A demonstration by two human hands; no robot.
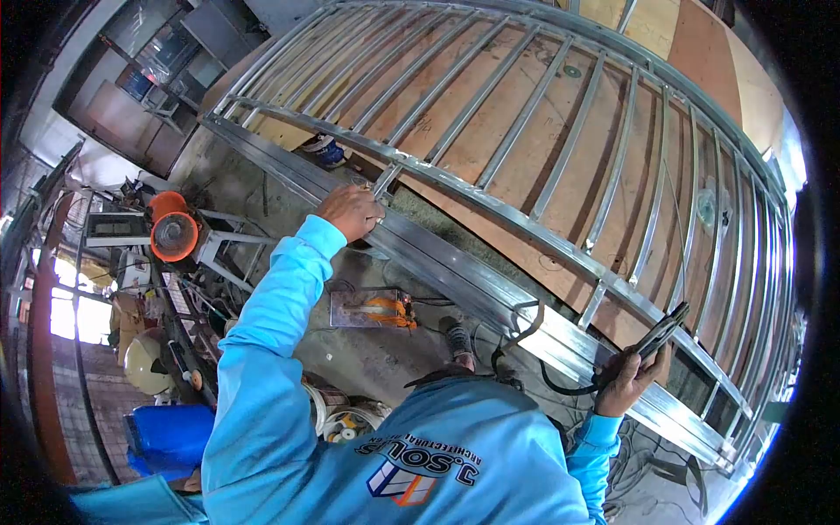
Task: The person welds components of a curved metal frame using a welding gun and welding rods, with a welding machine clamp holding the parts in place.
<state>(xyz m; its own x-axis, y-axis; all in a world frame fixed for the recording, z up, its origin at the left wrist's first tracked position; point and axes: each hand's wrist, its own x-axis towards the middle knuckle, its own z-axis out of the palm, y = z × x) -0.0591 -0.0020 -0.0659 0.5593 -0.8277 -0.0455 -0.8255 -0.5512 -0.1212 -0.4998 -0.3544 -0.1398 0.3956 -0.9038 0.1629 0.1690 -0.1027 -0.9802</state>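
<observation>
My left hand is closed at the lower rail of a metal railing frame, its fingers against a short metal tube that joins two long bars. In my right hand is a black welding electrode holder with a dark cable hanging from it. A thin rod rises from the holder's jaws across the bars. The silver railing has many slim parallel bars and spreads across the upper right. A wide metal channel runs diagonally beneath both hands.
Wooden boards lie under the railing. On the floor is an orange and silver machine. To the left stand an orange round object, a blue container and a pale helmet-like shell. Loose cables lie at lower right.
</observation>
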